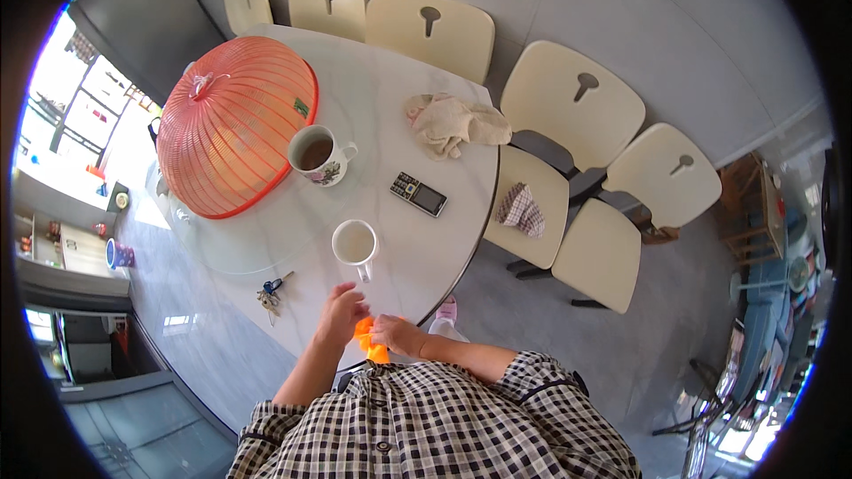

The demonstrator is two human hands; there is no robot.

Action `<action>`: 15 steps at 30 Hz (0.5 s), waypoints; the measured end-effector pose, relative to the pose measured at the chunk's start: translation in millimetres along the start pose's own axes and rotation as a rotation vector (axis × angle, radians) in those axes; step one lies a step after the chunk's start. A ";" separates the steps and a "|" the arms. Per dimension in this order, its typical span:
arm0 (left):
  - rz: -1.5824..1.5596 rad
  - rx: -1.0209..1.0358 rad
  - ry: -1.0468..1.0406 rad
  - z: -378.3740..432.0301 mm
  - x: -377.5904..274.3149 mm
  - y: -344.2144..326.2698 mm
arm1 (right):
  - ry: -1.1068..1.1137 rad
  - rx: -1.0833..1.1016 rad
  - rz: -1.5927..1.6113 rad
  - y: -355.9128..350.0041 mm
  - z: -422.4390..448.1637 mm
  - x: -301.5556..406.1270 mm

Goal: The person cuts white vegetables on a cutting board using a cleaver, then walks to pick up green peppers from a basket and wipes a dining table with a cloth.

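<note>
My right hand (399,335) is at the table's near edge, its fingers gripping a crumpled bright orange piece (377,351) of cloth or thin plastic, partly hidden under the hand. Just left of it, my left hand (343,314) is raised with loosely bent fingers, and I see nothing held in it. A white mug (355,243) stands just beyond my left fingers, its handle pointing towards me. Farther off, a flower-patterned mug (322,156) holds brown liquid. A keypad mobile phone (419,193) lies to its right, and a bunch of keys (270,294) lies left of my hands.
A red mesh food cover (236,126) stands on the glass turntable (266,249) of the marble-look table (459,213). A beige cloth (456,125) lies near the right edge. Cream chairs (572,103) line the far and right sides; a checked cloth (522,209) rests on one seat.
</note>
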State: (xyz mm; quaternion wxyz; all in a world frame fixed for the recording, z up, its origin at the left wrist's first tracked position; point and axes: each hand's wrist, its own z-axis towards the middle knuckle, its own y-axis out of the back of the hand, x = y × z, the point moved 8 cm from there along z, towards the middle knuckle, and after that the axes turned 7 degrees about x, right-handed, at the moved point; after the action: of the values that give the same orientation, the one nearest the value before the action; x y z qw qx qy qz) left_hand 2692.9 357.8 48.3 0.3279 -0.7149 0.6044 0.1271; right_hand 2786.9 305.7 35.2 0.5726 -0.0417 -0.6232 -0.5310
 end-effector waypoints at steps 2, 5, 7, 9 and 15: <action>0.395 -0.028 -0.214 -12.0 -2.0 1.3 | -0.365 0.131 0.314 1.8 -11.6 -31.3; 0.786 0.182 -0.442 -33.7 9.3 -31.8 | -0.801 0.077 1.022 41.5 -13.2 -45.5; 1.197 0.215 -0.720 -49.6 -2.7 -82.8 | -0.746 0.078 1.592 41.8 3.8 -15.0; 0.900 0.136 -0.749 -27.3 -7.1 -76.2 | -0.734 0.226 1.448 49.9 -0.5 -15.2; 0.780 0.134 -0.310 20.5 27.9 -79.1 | -0.756 0.346 0.243 234.4 -24.2 -82.4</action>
State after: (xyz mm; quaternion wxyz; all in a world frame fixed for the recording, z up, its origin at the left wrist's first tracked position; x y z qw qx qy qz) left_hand 2778.9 353.0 41.7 0.3880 -0.3822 0.7801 0.3079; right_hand 2985.9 435.7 111.4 0.3610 -0.2098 -0.8596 -0.2946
